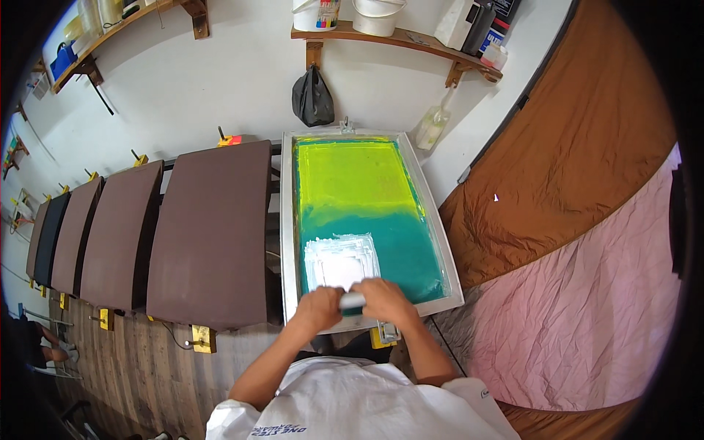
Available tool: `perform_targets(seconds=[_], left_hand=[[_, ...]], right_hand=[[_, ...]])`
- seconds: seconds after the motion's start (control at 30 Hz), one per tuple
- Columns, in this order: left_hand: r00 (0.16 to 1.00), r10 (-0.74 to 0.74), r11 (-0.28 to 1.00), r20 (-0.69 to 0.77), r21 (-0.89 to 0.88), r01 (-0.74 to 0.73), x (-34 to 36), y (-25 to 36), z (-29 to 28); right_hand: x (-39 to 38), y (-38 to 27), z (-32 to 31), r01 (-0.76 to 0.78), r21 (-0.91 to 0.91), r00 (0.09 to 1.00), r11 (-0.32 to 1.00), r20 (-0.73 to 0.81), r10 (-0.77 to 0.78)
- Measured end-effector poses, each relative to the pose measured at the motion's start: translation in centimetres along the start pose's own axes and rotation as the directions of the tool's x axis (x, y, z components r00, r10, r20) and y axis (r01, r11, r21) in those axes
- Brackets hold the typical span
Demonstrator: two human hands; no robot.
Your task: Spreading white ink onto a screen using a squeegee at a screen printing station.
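A screen-printing frame (289, 227) with a pale border lies before me, its mesh yellow-green at the far end and teal nearer me. On its near left part is a patch of white ink (339, 253) with smeared edges. My left hand (320, 308) and my right hand (383, 299) are both closed around a pale squeegee (353, 301), one at each end. It sits at the near edge of the white patch. My hands hide most of the squeegee, and its blade cannot be made out.
Brown padded print pallets (209, 235) line up to the left. A metal clamp (389, 332) sits at the frame's near edge. Above, a wooden shelf (400, 38) carries buckets and bottles, with a black bag (313, 97) hanging below. Brown and pink cloth (550, 147) covers the right side.
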State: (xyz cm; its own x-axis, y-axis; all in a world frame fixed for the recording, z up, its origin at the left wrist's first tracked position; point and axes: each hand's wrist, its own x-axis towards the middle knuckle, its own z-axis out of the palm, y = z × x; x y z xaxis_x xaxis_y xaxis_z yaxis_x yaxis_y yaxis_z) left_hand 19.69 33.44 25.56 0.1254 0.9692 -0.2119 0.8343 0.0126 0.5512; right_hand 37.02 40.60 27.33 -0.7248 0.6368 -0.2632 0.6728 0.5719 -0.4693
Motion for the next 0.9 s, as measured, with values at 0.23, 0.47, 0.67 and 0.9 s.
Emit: perform_targets(seconds=[0.23, 0.47, 0.67, 0.9], left_hand=[[0.978, 0.069, 0.991, -0.195, 0.123, -0.046, 9.2, -4.9, -2.3], [0.984, 0.065, 0.996, -0.166, 0.073, -0.054, 7.9, -3.6, -2.4], [0.971, 0.066, 0.998, -0.228, 0.025, -0.062, 4.7, -2.6, -0.2], [0.989, -0.001, 1.000, -0.148, -0.018, -0.002, 1.5, -0.4, 0.6]], right_hand=[[9.3, 2.0, -3.3, -0.056, -0.035, 0.995, 0.998, -0.083, 0.053], [8.6, 2.7, -1.5, -0.075, -0.027, 0.989, 0.997, -0.126, 0.071], [4.9, 0.9, 0.2, -0.094, -0.030, 0.977, 0.995, -0.195, 0.086], [1.4, 0.6, 1.8, -0.066, 0.017, 0.970, 0.998, -0.235, 0.068]])
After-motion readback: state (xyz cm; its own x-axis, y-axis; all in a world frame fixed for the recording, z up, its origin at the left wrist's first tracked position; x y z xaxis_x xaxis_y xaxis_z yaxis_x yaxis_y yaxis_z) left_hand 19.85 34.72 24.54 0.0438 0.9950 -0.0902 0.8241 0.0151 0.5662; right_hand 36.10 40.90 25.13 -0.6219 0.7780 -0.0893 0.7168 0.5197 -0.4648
